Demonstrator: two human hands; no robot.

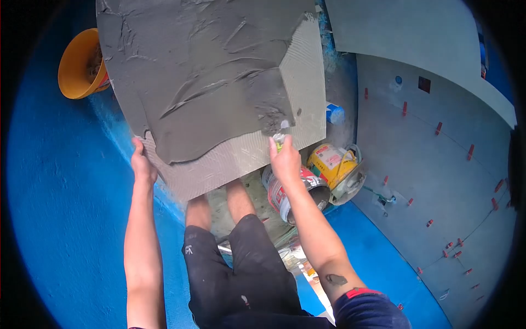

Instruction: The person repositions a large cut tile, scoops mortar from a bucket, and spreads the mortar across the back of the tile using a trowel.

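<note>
A large tile [308,98] stands before my legs, its ribbed back mostly coated with wet grey tile adhesive [203,93]. Bare ribbed strips show along its right and lower edges. My left hand [143,164] grips the tile's lower left edge, with the thumb up and the other fingers partly hidden. In my right hand [287,162] is a trowel [279,140] with a yellow-green handle, closed in the fingers. Its blade is smeared with adhesive and rests at the lower right border of the coating, so its outline is hard to make out.
An orange bucket [74,68] stands at upper left beside the blue surface [66,192]. Right of my legs are a tipped red-and-white bucket [280,193] and a yellow bucket [329,159]. A blue-and-white container [335,113] lies behind them. Red clips [439,128] dot the grey tiled surface [408,181] at right.
</note>
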